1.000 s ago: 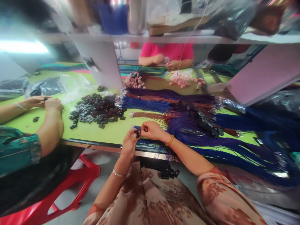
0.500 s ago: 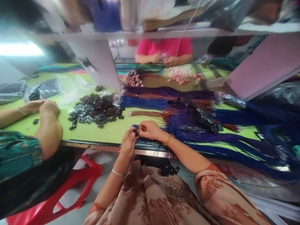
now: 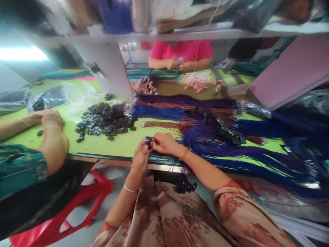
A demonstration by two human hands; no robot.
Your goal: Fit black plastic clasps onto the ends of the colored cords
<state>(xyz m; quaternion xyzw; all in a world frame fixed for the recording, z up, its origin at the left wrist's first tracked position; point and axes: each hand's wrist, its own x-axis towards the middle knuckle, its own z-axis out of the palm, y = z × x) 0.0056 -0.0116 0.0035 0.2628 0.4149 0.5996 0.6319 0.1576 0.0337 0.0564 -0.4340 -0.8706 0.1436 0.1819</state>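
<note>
At the table's front edge my left hand [image 3: 141, 154] is closed on a small black connector housing [image 3: 148, 145]. My right hand [image 3: 164, 142] pinches right beside it, its fingertips meeting the housing; what they grip looks like a thin wire end, too small to make out surely. Bundles of blue wires [image 3: 213, 151] and brown wires [image 3: 161, 125] with metal-tipped ends lie behind and to the right of my hands. To the left is a heap of black housings [image 3: 105, 120]. Several finished-looking black housings on wires [image 3: 186, 185] hang below the table edge, above my lap.
A co-worker's arms [image 3: 52, 137] rest on the green table [image 3: 92, 149] at the left, above a red stool [image 3: 95, 195]. Across the table, a person in pink [image 3: 180, 55] handles something near pink connectors [image 3: 197, 81]. A white shelf [image 3: 180, 37] spans overhead.
My hands stay together at the black connector housing with hardly any movement. The whole view has shifted very slightly.
</note>
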